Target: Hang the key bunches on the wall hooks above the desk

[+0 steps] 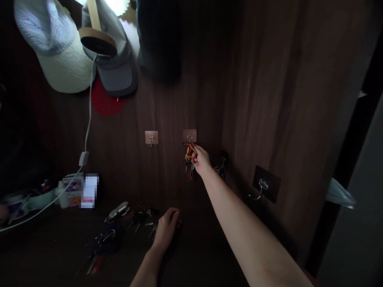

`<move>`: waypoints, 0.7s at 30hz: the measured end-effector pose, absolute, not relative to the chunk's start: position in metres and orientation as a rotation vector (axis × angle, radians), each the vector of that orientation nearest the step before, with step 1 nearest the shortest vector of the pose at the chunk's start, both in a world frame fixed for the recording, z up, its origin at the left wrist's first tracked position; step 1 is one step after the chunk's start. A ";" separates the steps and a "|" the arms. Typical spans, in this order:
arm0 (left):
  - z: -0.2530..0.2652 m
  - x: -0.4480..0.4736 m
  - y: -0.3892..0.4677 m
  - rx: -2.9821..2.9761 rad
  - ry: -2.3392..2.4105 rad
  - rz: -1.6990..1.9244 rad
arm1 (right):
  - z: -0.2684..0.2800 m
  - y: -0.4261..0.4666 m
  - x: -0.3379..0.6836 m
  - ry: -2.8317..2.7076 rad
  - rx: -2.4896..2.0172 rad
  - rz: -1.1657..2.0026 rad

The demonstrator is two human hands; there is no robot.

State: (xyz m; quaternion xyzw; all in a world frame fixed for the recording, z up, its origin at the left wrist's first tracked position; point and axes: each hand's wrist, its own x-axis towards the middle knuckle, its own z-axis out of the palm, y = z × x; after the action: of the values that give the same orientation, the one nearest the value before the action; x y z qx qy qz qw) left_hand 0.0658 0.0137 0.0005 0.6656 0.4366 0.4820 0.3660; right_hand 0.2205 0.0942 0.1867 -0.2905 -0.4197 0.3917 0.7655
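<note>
My right hand (201, 160) is raised to the wood-grain back wall, its fingers closed on a bunch of keys (189, 172) with red, yellow and orange pieces. The bunch hangs just below a small metal hook (189, 137) on a copper-coloured pad; whether it touches the hook I cannot tell. Down on the dark surface rests my left hand (167, 225), fingers curled together, their undersides hidden. Loose keys (153, 229) lie right beside its wrist. Farther left are more keys (140, 217), a silver folding pocketknife (118, 211) and a dark bunch with a metal ring (107, 236).
Another hook (151, 138) is left of the first. On the right side wall are a hook on a black pad (263, 185) and hanging keys (220, 170). Caps (116, 75) hang upper left near a white cable (89, 107). A lit screen (89, 191) stands at left.
</note>
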 end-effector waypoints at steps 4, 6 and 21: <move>0.001 0.066 0.013 1.723 1.115 1.241 | 0.170 0.096 0.221 -0.841 -0.693 0.858; 0.002 0.066 0.012 1.725 1.121 1.237 | 0.160 0.094 0.221 -0.837 -0.701 0.853; -0.001 0.065 0.015 1.808 1.144 1.167 | 0.100 0.064 0.208 -0.707 -0.478 0.998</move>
State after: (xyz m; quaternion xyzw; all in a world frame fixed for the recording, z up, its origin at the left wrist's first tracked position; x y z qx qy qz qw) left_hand 0.0652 0.0146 -0.0009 0.6963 0.4407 0.4495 0.3449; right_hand 0.2083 0.0639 0.0996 -0.2222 -0.3286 0.4637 0.7922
